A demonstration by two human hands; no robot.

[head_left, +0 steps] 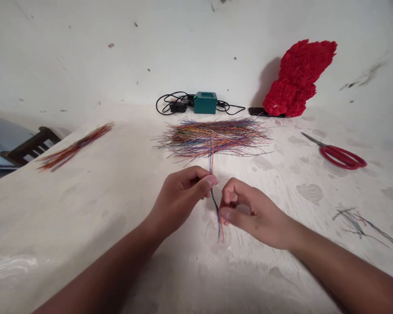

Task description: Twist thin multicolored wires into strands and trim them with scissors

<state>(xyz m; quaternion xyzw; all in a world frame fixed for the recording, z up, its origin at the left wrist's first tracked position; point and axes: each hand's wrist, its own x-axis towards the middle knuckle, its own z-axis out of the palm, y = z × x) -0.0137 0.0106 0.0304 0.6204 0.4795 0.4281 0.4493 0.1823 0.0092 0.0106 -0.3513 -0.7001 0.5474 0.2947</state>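
My left hand (183, 194) pinches a small bundle of thin coloured wires (213, 197) between thumb and fingertips. Blue, purple and orange strands stick up above the pinch, and below it the bundle is twisted together. Lower down, the strands fan out into loose ends. My right hand (249, 211) is closed at the twisted part's lower end, its thumb and fingertips against the strands. Just beyond both hands lies a wide pile of similar wires (216, 137), which the upper ends of the held bundle overlap in view.
Red-handled scissors (342, 157) lie at the right, with wire scraps (356, 222) nearer me. Another wire bundle (77, 146) rests at the left. By the wall stand a teal box (205, 103) with black cables (165, 104) and a red flower-covered object (298, 80). A chair (32, 146) is beyond the table's left edge.
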